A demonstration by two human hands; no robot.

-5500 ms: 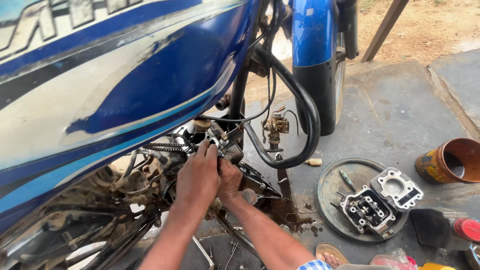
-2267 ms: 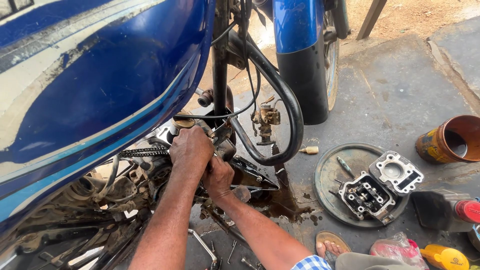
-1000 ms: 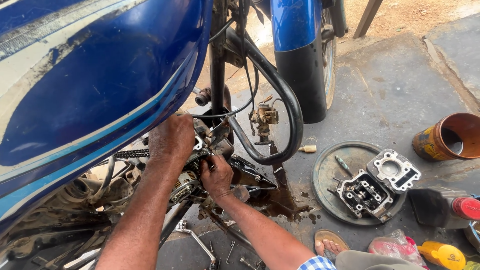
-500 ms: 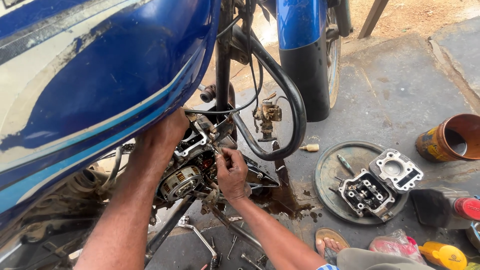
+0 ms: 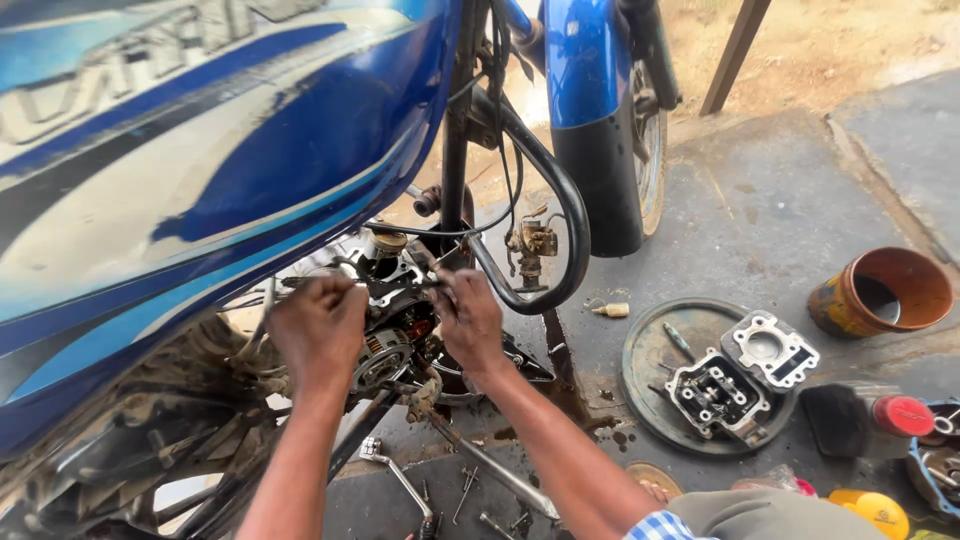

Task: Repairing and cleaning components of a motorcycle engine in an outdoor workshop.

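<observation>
both hands are working under the blue fuel tank [image 5: 200, 170] at the exposed engine [image 5: 395, 320]. my left hand [image 5: 318, 330] is curling closed around small parts there; my right hand [image 5: 468, 318] is pinching a thin metal piece. i am judging these parts stiff, oily and slippery, best gripped by edges. cylinder head [image 5: 745, 375] is lying right on a round tray [image 5: 650, 350].

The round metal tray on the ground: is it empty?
No, the round metal tray holds two engine parts, a dark cylinder head and a lighter cylinder block, lying side by side.
</observation>
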